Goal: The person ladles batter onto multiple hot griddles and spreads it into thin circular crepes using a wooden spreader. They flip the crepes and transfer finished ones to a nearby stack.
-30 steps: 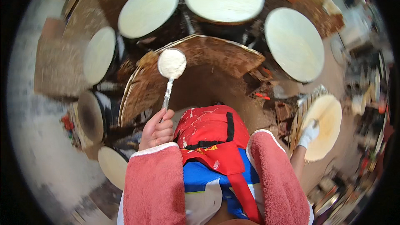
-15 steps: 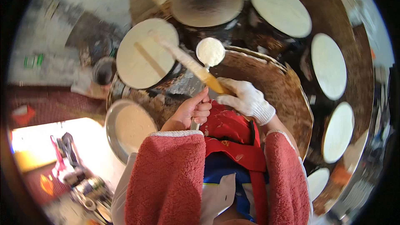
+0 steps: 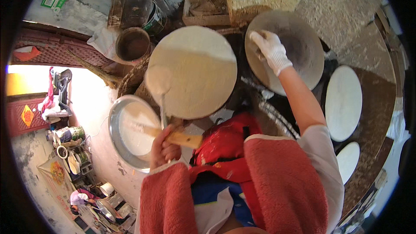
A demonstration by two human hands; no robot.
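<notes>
My left hand is closed around a ladle and a flat wooden spatula. The ladle's pale-filled bowl is over a round griddle covered with pale batter, partly in shadow. The spatula's whitened blade points left, across the near side of a metal basin holding pale batter. My right hand, in a white glove, is over a bare brown-grey griddle at the far right, near its left side. Its fingers look bent together; what lies beneath them is hidden.
Two more griddles with pale rounds, one larger and one smaller, curve down the right side. A brown pot stands beyond the basin. An open tray and a crusted ledge are at the back.
The wooden spatula has passed from my right hand to my left, alongside the ladle. My right hand has reached out to the bare griddle. The view has swung left.
</notes>
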